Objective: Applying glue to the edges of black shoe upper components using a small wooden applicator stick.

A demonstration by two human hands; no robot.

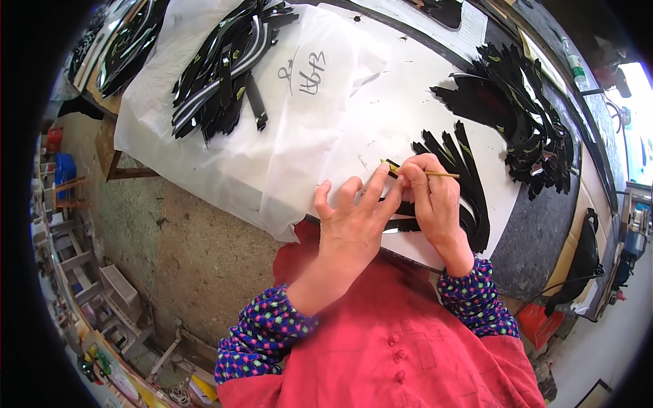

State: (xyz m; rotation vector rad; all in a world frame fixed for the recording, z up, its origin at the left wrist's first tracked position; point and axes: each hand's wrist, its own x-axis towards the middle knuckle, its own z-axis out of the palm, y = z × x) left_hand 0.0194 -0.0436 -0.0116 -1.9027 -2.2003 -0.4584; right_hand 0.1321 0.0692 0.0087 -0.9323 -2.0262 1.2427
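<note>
My right hand [430, 197] grips a thin yellowish stick [425, 173] like a pen, its tip pointing left over a black curved strip [407, 216]. My left hand [352, 221] rests flat with fingers spread, pressing that strip against the white sheet [408, 102] on the table. A fan of similar black curved strips [469, 180] lies just right of my right hand. Both forearms wear dark sleeves with coloured dots, above a red garment.
A big heap of black strips [527, 122] sits at the far right. Another pile, black with white edges [221, 64], lies on a translucent plastic sheet [224, 149] at the upper left. A concrete floor [170, 238] lies to the left, with racks and clutter along it.
</note>
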